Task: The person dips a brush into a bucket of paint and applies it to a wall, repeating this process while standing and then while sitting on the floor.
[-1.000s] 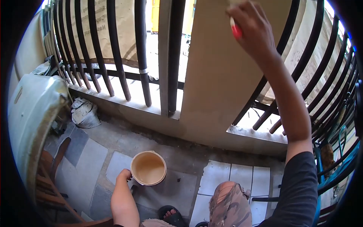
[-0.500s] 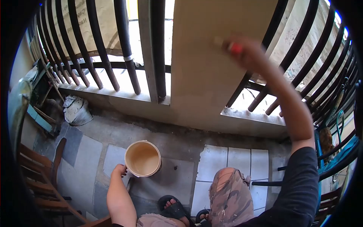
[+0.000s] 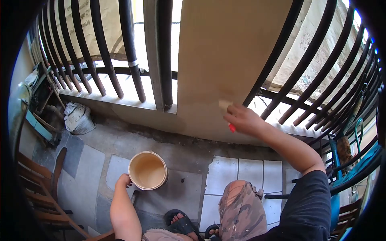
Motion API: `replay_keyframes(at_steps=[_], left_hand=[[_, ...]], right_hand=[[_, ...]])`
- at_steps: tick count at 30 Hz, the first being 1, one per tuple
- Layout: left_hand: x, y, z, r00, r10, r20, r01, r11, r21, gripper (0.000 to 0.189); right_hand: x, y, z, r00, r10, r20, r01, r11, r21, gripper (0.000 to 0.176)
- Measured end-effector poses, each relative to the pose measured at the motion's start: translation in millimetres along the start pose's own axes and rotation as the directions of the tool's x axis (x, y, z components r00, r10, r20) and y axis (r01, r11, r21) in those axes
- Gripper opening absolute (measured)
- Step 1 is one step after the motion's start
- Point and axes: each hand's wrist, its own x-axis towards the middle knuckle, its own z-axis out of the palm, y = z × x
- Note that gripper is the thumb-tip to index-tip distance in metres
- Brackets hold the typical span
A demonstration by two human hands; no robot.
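Right hand with a red-ended brush at the pillar; left hand beside the bucket.
The right fingers are closed around the brush, its pale head pointing up and left at the pillar's lower part, its red end showing below the hand; whether the head touches the surface cannot be told. The left fingers are curled at the bucket's left side, but whether they grip its rim cannot be told. The bucket stands upright on the floor, left of the white tiles' jagged left edge, apart from the foot of the low wall. A pale sack sits farther left, near that wall.
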Motion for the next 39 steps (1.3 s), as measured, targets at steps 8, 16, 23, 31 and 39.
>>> replay_keyframes(at_steps=[8, 16, 23, 31, 39], left_hand=[[-8.7, -6.9, -3.1, 0.995, -0.100, 0.008, 0.100, 0.995, 0.000, 0.035], [-9.4, 5.3, -4.6, 1.000, 0.003, 0.013, -0.004, 1.000, 0.013, 0.036], [2.7, -8.5, -2.0, 0.999, -0.041, -0.002, 0.041, 0.998, 0.042, 0.035], [5.7, 7.3, 2.3, 1.000, -0.002, 0.007, 0.002, 1.000, 0.002, 0.029], [8.0, 5.0, 2.4, 1.000, 0.011, -0.002, -0.011, 1.000, 0.024, 0.025]], right_hand=[[36.0, 69.5, -178.2, 0.891, 0.165, -0.422, -0.197, 0.980, -0.034, 0.017], [4.8, 65.4, -107.9, 0.864, 0.013, -0.503, -0.299, 0.818, -0.492, 0.023], [-24.9, 8.3, -60.9, 0.904, 0.168, -0.392, -0.219, 0.972, -0.088, 0.017], [2.1, 52.9, -138.1, 0.821, 0.056, -0.568, -0.340, 0.848, -0.407, 0.026], [-32.7, 12.9, -17.0, 0.981, 0.033, -0.189, -0.052, 0.994, -0.094, 0.013]])
